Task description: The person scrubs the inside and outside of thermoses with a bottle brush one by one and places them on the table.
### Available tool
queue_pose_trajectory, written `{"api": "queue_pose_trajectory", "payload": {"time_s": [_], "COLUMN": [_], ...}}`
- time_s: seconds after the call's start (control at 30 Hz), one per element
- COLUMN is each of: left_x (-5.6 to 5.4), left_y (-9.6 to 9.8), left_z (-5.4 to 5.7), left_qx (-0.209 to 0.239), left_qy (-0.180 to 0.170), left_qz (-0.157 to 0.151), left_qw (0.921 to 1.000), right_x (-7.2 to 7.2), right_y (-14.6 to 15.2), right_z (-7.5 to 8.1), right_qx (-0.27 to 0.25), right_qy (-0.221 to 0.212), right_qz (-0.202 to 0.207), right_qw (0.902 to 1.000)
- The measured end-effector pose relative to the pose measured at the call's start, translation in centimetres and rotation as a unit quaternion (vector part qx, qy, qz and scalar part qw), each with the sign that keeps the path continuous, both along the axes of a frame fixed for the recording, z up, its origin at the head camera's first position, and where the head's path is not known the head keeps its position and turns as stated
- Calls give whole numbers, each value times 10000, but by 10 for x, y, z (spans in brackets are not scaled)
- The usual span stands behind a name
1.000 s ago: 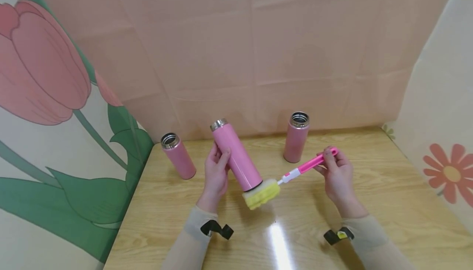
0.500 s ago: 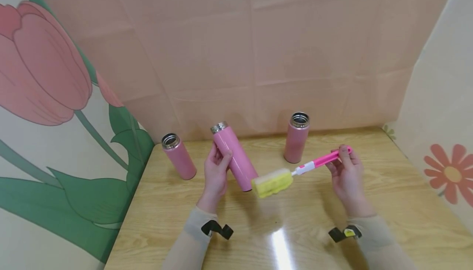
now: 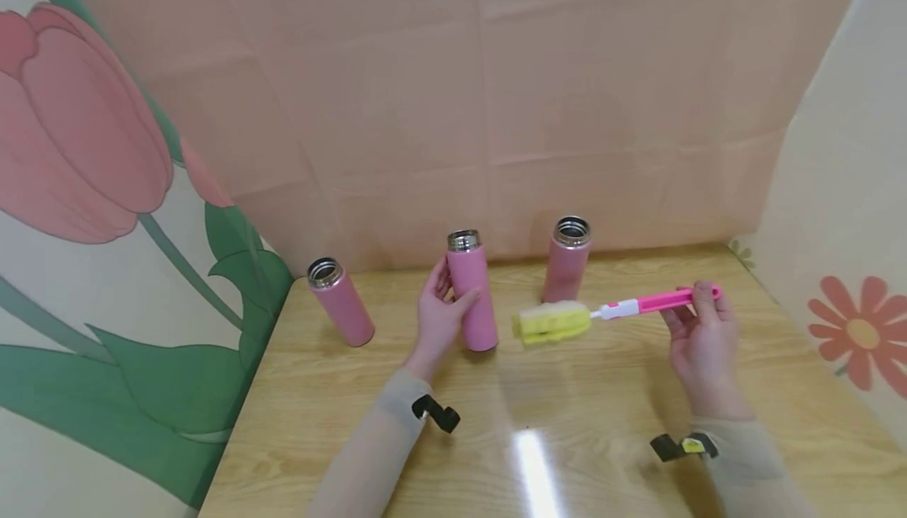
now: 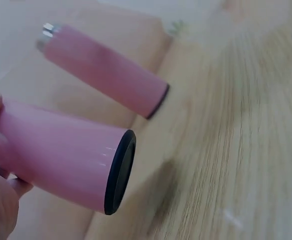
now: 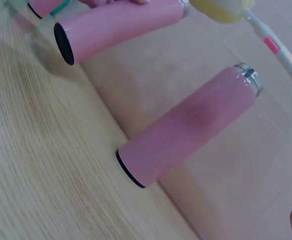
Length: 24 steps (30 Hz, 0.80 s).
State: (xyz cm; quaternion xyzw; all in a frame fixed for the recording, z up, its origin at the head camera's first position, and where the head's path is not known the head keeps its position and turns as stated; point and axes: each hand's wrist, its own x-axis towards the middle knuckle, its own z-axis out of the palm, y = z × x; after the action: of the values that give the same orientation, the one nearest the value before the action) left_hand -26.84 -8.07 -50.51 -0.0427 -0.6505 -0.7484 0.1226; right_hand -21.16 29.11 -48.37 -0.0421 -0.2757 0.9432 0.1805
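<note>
A pink bottle point(image 3: 473, 290) with a bare metal neck is gripped round its body by my left hand point(image 3: 438, 317). In the left wrist view the black base of this held bottle point(image 4: 60, 152) hangs above the table, tipped slightly toward the camera. My right hand point(image 3: 705, 345) pinches the pink end of a bottle brush point(image 3: 638, 305), which points left with its yellow sponge head point(image 3: 556, 321) in the air. That sponge overlaps the foot of another pink bottle point(image 3: 569, 262) in the head view; the right wrist view shows this bottle point(image 5: 186, 127) standing apart from it.
A third pink bottle point(image 3: 342, 301), lidless, stands at the left of the wooden table point(image 3: 595, 439). A pinkish cloth point(image 3: 482, 109) hangs behind the bottles. Flower-printed panels point(image 3: 864, 329) flank both sides.
My left hand has shifted right and turned its bottle from a strong tilt to nearly upright. The right hand has drawn the brush up and right, away from that bottle's base.
</note>
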Motion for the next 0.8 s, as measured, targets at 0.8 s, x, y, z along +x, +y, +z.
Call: {"api": "queue_pose_trajectory", "payload": {"time_s": [0.8], "left_x": [-45], "left_y": [63], "left_z": [-11], "left_qx": [-488], "left_qy": [449], "left_qz": [-600], "left_qw": [9960], "right_x": [9], "right_y": [30], "right_z": [-6], "right_qx": [-97], "right_qy": [9], "right_qz": [-296], "right_qw": [9995]}}
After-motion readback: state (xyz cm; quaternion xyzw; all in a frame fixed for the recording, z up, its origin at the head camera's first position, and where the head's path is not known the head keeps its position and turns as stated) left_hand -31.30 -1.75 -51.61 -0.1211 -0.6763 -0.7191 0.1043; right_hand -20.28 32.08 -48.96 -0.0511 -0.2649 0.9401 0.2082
